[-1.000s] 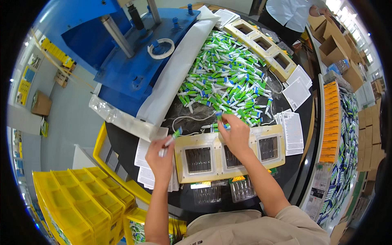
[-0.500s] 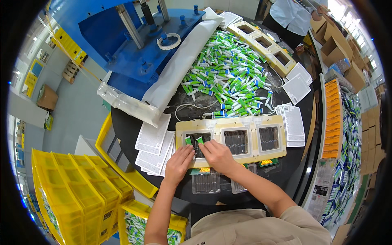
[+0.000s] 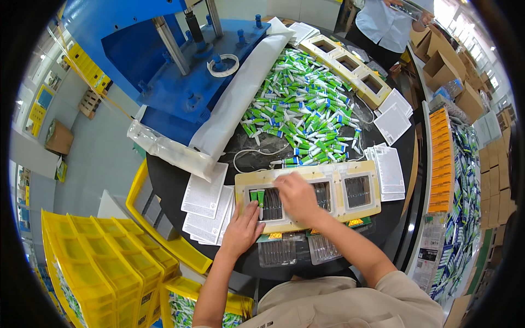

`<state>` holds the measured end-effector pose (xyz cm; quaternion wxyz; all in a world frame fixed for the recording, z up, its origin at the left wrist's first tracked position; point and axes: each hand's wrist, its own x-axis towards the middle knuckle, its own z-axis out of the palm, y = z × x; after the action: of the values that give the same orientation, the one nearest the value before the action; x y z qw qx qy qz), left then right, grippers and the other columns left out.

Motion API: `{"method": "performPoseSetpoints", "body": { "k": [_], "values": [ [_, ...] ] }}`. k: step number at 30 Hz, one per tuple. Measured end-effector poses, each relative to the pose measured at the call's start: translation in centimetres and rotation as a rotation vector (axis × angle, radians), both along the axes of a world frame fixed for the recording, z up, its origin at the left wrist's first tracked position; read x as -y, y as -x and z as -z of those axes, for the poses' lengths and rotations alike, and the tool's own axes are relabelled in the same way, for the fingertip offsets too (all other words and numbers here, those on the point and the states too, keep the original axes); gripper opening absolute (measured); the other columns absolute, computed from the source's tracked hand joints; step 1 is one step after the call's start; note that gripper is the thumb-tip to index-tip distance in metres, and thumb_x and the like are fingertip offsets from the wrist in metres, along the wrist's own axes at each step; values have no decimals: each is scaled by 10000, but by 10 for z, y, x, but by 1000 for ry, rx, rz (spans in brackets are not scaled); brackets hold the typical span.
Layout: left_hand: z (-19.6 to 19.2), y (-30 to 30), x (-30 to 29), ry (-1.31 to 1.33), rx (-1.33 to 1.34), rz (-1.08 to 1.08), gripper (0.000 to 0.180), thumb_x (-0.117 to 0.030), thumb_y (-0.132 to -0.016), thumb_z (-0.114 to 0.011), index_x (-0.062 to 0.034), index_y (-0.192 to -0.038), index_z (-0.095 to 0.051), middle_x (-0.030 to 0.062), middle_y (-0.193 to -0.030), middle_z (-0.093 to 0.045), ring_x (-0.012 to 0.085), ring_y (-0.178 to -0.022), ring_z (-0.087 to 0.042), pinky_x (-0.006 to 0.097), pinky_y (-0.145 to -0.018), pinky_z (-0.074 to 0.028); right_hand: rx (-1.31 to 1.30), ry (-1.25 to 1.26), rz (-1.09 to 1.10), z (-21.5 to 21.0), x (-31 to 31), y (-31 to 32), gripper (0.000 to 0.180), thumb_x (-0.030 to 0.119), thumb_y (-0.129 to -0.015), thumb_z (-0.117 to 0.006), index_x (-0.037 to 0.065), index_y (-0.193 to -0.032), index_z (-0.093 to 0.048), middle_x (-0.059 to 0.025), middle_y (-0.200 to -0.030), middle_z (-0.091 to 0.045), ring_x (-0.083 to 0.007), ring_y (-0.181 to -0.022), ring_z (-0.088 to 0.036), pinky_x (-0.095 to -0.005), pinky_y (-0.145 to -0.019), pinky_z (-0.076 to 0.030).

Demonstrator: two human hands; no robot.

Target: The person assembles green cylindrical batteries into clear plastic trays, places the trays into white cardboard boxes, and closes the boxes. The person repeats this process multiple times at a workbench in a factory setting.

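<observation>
A cream three-window frame (image 3: 361,216) lies before me, with a clear ribbed plastic tray in each window. Two small green-and-white tubes (image 3: 260,198) rest side by side in its left window. My left hand (image 3: 241,232) touches the lower part of these tubes, fingers stretched out and close together, gripping nothing. Over the bar between the left and middle windows is my right hand (image 3: 298,199); motion smears its fingers, so whether they hold anything cannot be seen. Past the frame spreads a large heap of loose tubes (image 3: 301,104) with blue or white caps.
Printed white cards (image 3: 205,191) lie left of the frame, more cards (image 3: 387,169) at its right. A blue press (image 3: 180,82) stands far left. Another cream frame (image 3: 350,70) lies far right, near a co-worker (image 3: 383,24). Yellow crates (image 3: 104,257) stand lower left.
My right hand has lifted off the tubes and moved up and right. My left hand stays by the tubes, which now lie side by side in the window.
</observation>
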<state>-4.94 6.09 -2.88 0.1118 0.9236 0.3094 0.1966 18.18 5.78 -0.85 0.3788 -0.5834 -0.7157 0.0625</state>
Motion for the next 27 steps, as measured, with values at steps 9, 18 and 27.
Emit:
{"method": "performPoseSetpoints", "body": {
  "k": [9,18,27],
  "values": [
    [2,1,12,-6,-210,-122,586,-391,-965,-627,-12,-1407,-559,104,-1516,-512,245,-1461,-411,647,-1199,-214,187,116,-228,-5,-9,5,220,156,-842,-717,54,-1037,-732,-77,-1125,-640,-258,-1045,-603,-400,-873,-492],
    [-6,1,14,39,-219,-126,595,-382,-971,-619,-8,-1426,-537,108,-1525,-501,263,-1463,-405,640,-1205,-202,259,45,-247,8,1,13,223,142,-861,-669,35,-1053,-704,-90,-1169,-639,-258,-1107,-599,-404,-977,-463],
    [-22,-52,-122,64,175,-221,283,-118,-952,-640,-13,-1214,-642,154,-1240,-656,362,-1154,-619,427,-1001,-509,195,102,172,21,-150,-58,209,159,-806,-790,7,-918,-697,-154,-945,-643,-378,-903,-651,-461,-777,-542]
  ]
}}
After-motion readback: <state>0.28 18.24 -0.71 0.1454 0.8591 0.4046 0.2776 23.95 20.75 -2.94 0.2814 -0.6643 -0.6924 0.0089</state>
